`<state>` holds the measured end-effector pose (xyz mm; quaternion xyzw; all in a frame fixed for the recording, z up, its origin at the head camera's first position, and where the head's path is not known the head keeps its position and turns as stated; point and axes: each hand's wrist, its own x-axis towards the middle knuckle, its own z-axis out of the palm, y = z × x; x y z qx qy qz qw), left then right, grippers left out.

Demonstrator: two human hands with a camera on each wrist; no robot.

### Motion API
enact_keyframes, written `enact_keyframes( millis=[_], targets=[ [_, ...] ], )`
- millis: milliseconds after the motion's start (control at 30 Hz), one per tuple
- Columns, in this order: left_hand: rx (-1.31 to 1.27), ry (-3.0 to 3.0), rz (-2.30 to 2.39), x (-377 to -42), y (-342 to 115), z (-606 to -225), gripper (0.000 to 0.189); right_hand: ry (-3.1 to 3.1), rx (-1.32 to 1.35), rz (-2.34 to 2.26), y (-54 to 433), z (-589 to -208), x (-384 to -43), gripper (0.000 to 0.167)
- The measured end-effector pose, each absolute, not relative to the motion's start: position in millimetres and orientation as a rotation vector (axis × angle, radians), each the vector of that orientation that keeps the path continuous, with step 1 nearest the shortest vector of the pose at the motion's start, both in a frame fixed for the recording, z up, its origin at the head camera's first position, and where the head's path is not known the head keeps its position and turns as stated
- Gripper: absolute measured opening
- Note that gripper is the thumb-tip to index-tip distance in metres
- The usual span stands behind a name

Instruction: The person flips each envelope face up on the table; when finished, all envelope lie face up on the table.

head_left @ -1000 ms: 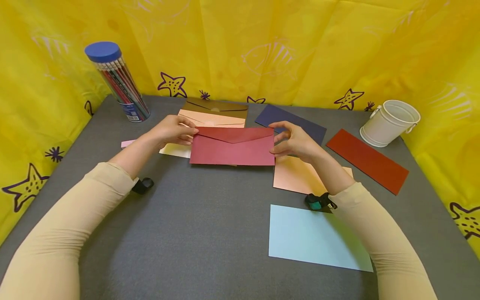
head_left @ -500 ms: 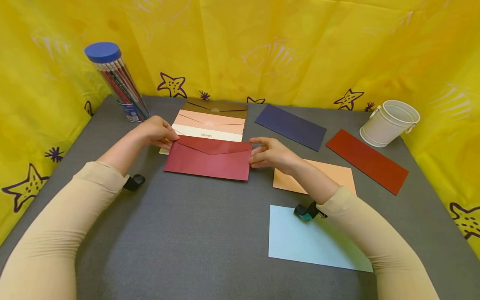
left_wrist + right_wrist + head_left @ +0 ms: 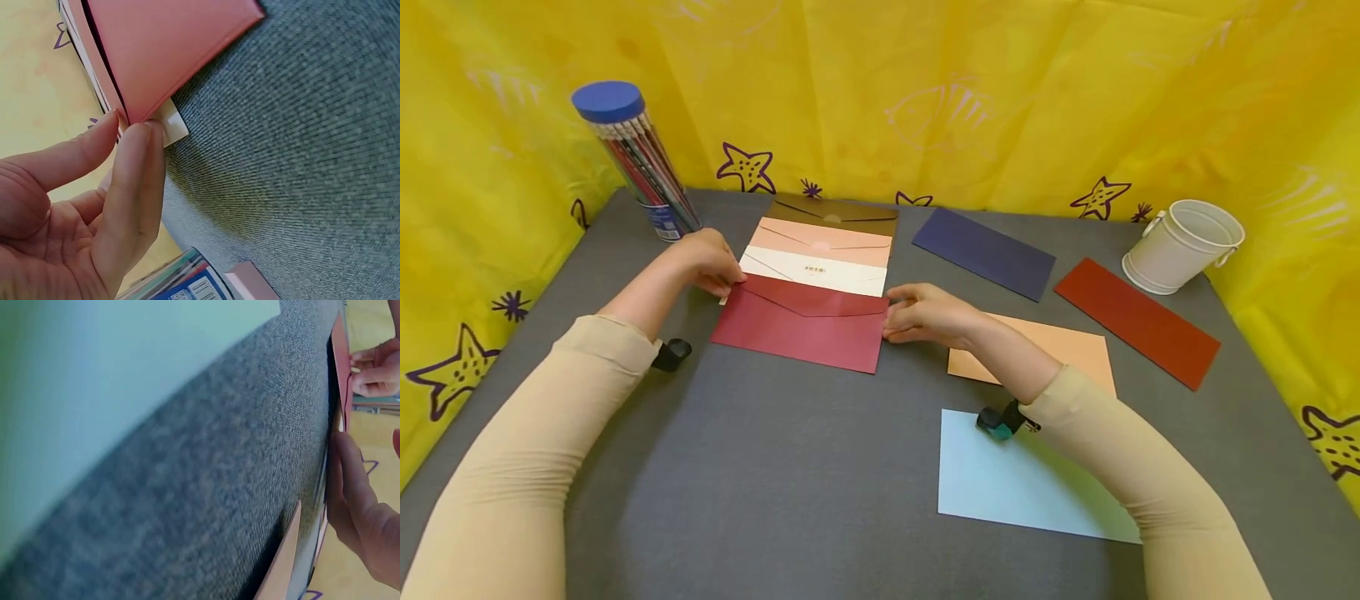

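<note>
A dark red envelope (image 3: 801, 327), flap side up, lies over the lower part of a row of overlapping envelopes. My left hand (image 3: 703, 260) pinches its upper left corner; the left wrist view shows thumb and fingers meeting on the corner (image 3: 139, 115). At the right edge, the fingers of my right hand (image 3: 928, 315) hold the envelope, though that contact is partly hidden. Above it show strips of a white envelope (image 3: 842, 272), a peach-pink envelope (image 3: 857, 243) and a brown envelope (image 3: 868, 215).
On the right lie a navy envelope (image 3: 985, 252), a rust-red envelope (image 3: 1138, 323), a light orange envelope (image 3: 1067, 346) and a pale blue envelope (image 3: 1000, 483). A cream bucket (image 3: 1180, 246) stands behind them. A tub of pencils (image 3: 643, 162) stands at the back left.
Both hands have carried the dark red envelope left, down and toward me, onto the row's near end. More of the white envelope now shows above it.
</note>
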<state>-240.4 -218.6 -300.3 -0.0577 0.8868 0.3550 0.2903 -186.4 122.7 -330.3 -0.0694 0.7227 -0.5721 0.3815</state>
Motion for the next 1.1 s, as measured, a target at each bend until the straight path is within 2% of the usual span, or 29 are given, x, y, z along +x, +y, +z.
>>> enact_keyframes(
  millis=[333,633,933,1100],
  targets=[
    [-0.171,2.321,0.888,-241.7,-218.2,-296.6,0.014,1.838,-0.184,-1.488,119.3,-330.6,-188.1,0.065],
    [-0.174,2.326,0.877,-241.1,-223.8,-295.6,0.022,1.873,-0.165,-1.45,115.9,-332.3,-189.6,0.063],
    [-0.17,2.376,0.843,-239.7,-224.6,-297.8,0.022,1.854,-0.154,-1.453,115.9,-334.7,-189.2,0.065],
    [-0.165,2.422,0.807,-238.8,-223.9,-299.6,0.029,1.856,-0.161,-1.457,117.8,-331.8,-187.9,0.063]
  ],
)
